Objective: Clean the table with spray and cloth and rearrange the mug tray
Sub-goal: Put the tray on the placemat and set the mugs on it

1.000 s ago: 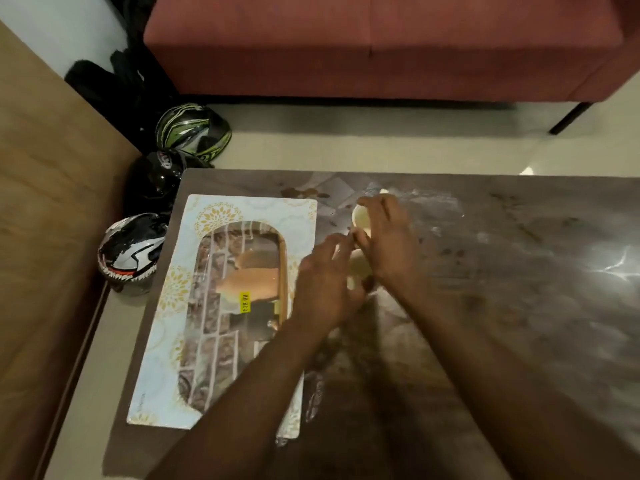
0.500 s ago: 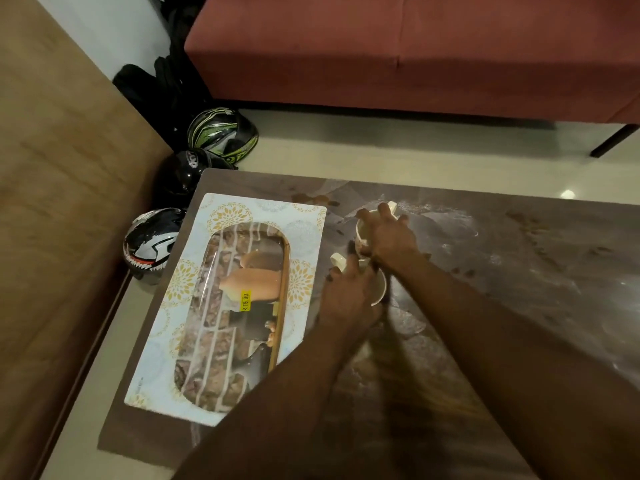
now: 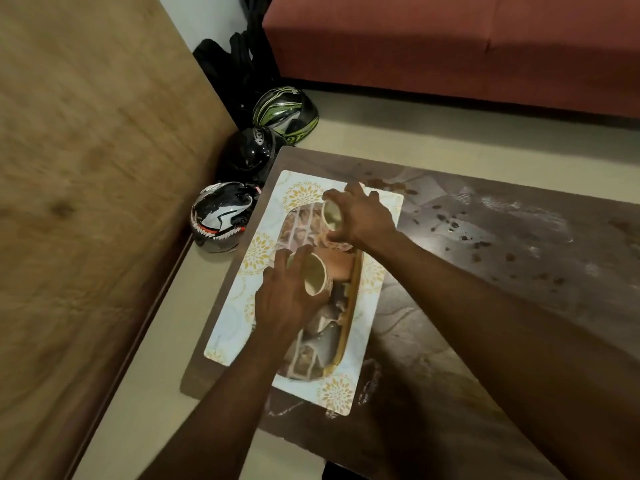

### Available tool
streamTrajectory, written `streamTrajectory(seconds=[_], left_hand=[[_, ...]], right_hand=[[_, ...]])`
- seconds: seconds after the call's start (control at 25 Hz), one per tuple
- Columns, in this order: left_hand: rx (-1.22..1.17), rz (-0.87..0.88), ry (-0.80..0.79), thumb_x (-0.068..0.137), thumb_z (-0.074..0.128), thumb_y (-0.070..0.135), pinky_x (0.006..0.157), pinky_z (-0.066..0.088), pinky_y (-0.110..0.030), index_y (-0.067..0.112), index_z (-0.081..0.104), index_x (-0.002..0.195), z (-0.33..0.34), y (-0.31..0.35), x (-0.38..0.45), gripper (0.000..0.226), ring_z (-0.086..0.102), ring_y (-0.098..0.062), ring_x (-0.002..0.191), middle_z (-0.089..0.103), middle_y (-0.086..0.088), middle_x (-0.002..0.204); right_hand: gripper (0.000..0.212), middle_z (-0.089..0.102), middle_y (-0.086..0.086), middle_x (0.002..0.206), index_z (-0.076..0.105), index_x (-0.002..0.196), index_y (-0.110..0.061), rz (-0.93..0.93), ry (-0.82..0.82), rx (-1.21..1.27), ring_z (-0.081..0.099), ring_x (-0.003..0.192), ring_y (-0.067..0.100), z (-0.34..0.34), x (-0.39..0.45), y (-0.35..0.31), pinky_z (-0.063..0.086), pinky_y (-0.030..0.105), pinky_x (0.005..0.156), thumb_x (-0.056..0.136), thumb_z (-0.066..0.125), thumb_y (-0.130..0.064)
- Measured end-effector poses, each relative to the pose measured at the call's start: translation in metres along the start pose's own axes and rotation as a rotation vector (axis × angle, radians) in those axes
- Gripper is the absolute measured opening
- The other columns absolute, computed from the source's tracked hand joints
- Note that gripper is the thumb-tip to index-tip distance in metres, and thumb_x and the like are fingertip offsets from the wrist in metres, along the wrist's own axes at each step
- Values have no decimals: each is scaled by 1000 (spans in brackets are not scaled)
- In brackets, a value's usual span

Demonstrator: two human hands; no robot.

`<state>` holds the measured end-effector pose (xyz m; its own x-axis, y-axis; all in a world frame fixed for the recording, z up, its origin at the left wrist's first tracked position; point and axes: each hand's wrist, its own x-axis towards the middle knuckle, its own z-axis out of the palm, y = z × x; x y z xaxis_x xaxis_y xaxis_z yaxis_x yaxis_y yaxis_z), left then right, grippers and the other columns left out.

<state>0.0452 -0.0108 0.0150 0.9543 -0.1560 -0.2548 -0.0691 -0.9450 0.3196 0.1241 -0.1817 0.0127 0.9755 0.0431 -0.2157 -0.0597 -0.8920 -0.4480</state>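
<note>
A patterned rectangular tray [image 3: 239, 327] with yellow flower prints and a picture panel lies at the left end of the dark table [image 3: 485, 306]. My left hand [image 3: 287, 299] grips a cream mug [image 3: 315, 278] over the tray's middle. My right hand [image 3: 360, 216] grips a second cream mug [image 3: 330, 213] over the tray's far end. Both mugs are tilted with their openings facing me. Whether they touch the tray is hidden by my hands. No spray bottle or cloth is in view.
Dark stains and white smears [image 3: 485, 244] mark the tabletop to the right of the tray. Three helmets [image 3: 221, 216] sit on the floor at the table's far left corner. A red sofa [image 3: 450, 46] stands beyond, and a wooden panel [image 3: 86, 202] runs along the left.
Both hands carried the two mugs from the bare tabletop leftward onto the tray area. The camera view also shifted left.
</note>
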Motion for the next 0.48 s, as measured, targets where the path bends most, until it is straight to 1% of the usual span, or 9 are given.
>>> streamTrajectory(seconds=[0.12,0.2,0.28,0.4,0.48], left_hand=[[-6,-22,-52,72,76,48,76,48,-40,36,39,142,5,-33,-15,80,53,-33,114,42,0,139],[-3,-33,-90,72,76,49,77,48,-39,37,36,143,12,-50,-25,82,51,-31,117,39,2,142],[13,-14,-121,73,74,53,79,49,-39,37,34,143,18,-57,-32,82,48,-29,119,36,3,144],[39,20,-108,77,67,61,79,50,-38,37,34,143,22,-64,-31,78,46,-29,119,36,1,144],[96,38,-97,78,63,64,82,48,-39,35,33,143,24,-63,-30,78,49,-31,117,38,-2,143]], right_hand=[[70,38,9,133,41,133,-31,-52,-63,-104,42,115,40,32,15,-29,47,44,79,72,76,-33],[72,38,11,134,40,135,-29,-75,-88,-183,42,116,42,47,26,-38,48,46,80,73,76,-34],[73,37,12,136,38,136,-28,-71,-90,-209,40,118,42,52,37,-42,47,46,81,74,75,-35],[71,35,12,138,36,137,-28,-53,-70,-221,39,119,42,56,46,-49,46,46,81,77,72,-38],[68,31,12,141,33,139,-28,-40,-61,-249,39,119,44,60,44,-51,45,48,83,81,68,-38]])
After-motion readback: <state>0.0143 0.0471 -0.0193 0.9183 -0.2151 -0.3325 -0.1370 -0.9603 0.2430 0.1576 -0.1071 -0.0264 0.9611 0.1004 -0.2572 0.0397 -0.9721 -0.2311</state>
